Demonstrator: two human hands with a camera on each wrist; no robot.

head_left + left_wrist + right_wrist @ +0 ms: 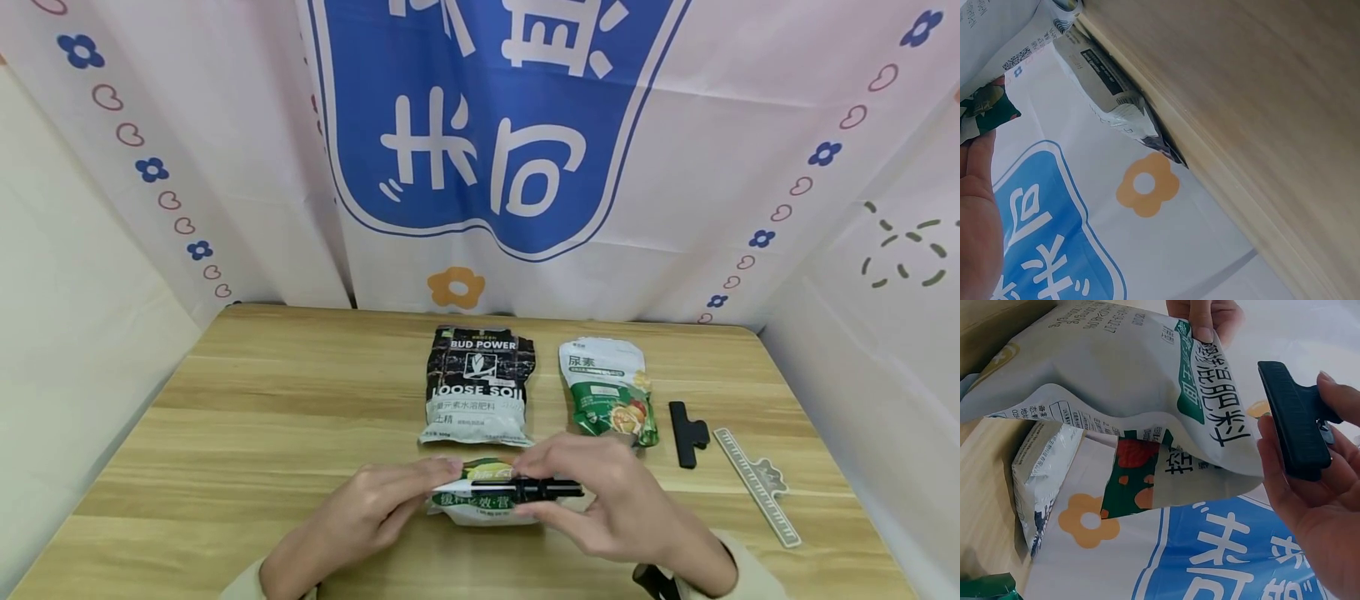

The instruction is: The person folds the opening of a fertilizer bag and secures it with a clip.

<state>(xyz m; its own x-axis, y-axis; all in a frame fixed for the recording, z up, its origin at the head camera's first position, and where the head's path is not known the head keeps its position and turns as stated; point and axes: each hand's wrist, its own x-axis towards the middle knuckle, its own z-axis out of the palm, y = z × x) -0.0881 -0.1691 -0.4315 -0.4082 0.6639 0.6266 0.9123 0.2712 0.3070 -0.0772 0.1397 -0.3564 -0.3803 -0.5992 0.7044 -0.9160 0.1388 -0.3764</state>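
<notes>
A white and green fertilizer bag [491,510] stands upright at the table's front, its top folded over. My left hand [367,504] pinches the left end of its top edge; in the right wrist view that thumb [1202,328] presses on the printed face. My right hand [611,492] grips a black bag clip [1297,425] between thumb and fingers, at the right end of the top edge. Whether the clip's jaws touch the bag is unclear. The left wrist view catches only part of the left hand [979,212] and the bag [991,44].
Behind lie a black and white soil bag [480,387] and a white and green bag [606,387]. A second black clip [684,433] and a pale clip [757,487] lie at right. Something dark [654,581] shows by the right wrist. A printed curtain [480,283] hangs behind the table.
</notes>
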